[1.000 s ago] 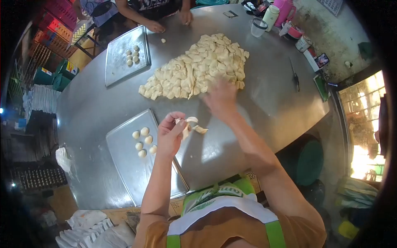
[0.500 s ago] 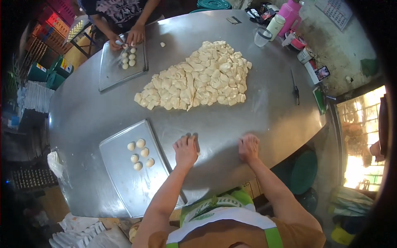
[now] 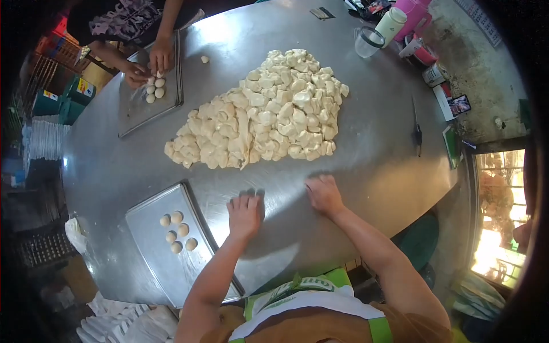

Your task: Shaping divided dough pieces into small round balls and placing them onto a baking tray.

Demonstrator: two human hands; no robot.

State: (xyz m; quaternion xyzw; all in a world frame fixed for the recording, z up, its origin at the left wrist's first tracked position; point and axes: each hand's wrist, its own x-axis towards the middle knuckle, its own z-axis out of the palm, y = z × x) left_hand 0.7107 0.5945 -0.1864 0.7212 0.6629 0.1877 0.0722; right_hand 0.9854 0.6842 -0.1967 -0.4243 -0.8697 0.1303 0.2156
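Hands at work on a metal surface (image 3: 377, 171); clock directions are taken from them. Left hand (image 3: 245, 218) and right hand (image 3: 325, 195) lie palm down, fingers bent and slightly parted; whether either grip encloses dough cannot be told, the palms being hidden. The heap of dough pieces (image 3: 289, 108) lies at 12 o'clock, apart from the fingertips; six dough balls (image 3: 182, 230) sit on a metal tray (image 3: 154, 251) at 8. A leftward swing of the left forearm (image 3: 220, 268), overlapping the tray's edge in view, could jolt the balls together; uneven pressure could flatten any concealed piece. Beyond, a co-worker's hands (image 3: 161, 59) hover about a second tray (image 3: 143, 117) between 10 and 11; a black-handled knife (image 3: 418, 136) lies at 2, a pink jug (image 3: 413, 17) stands at 1, and a bright window (image 3: 503, 206) opens at 3.
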